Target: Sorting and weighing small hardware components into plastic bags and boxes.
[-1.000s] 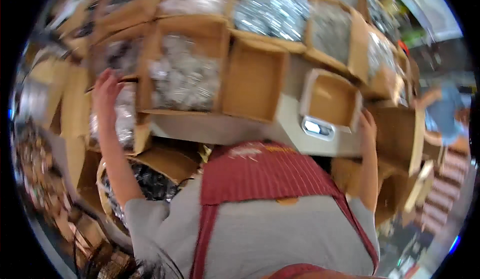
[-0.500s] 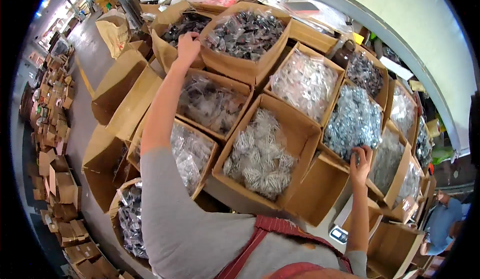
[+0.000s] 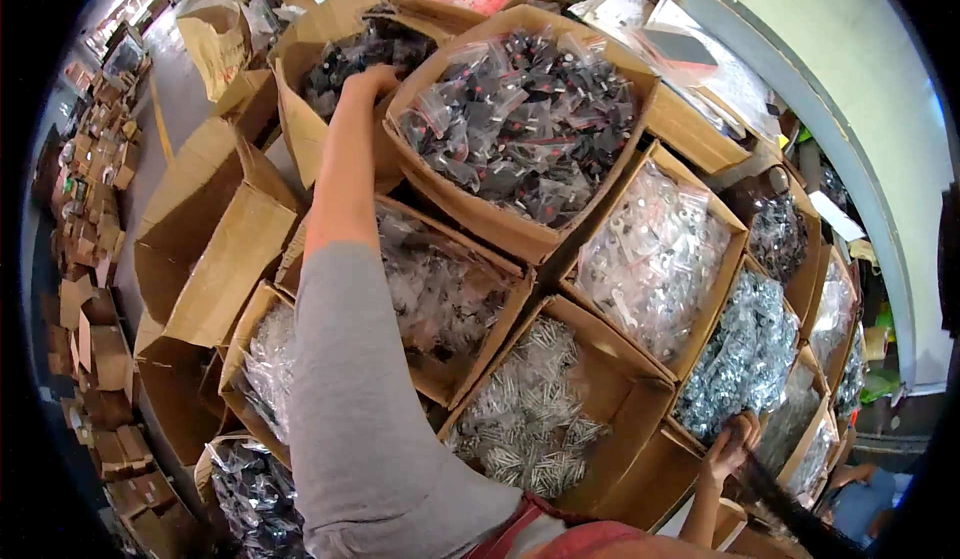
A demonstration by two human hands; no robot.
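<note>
My left hand point(image 3: 370, 83) reaches over the near rim of a far carton point(image 3: 305, 141) and down to dark bagged parts point(image 3: 345, 67). Its fingertips are hidden among the bags and behind the hand. At the right, my right hand point(image 3: 733, 441) is by the near edge of a carton of bagged shiny blue-silver metal parts point(image 3: 738, 349). Its fingers are curled in, and what they hold, if anything, is hidden. Between my arms stand a large carton of bagged black parts point(image 3: 520, 124), a carton of clear bags with pale parts point(image 3: 655, 259) and one with bagged silver screws point(image 3: 535, 409).
Opened cartons point(image 3: 215, 249) stand left of my arm. Papers and a dark flat tablet-like thing point(image 3: 680, 49) lie at the back right. Many small boxes point(image 3: 100, 179) line the far left aisle. Dark hair-like strands point(image 3: 785, 504) hang beside my right hand. Another person point(image 3: 865, 504) is at lower right.
My left hand has gone deeper into the far carton as my view moved forward and closer. My right hand stays by the blue-silver parts; dark strands have come into view beside it.
</note>
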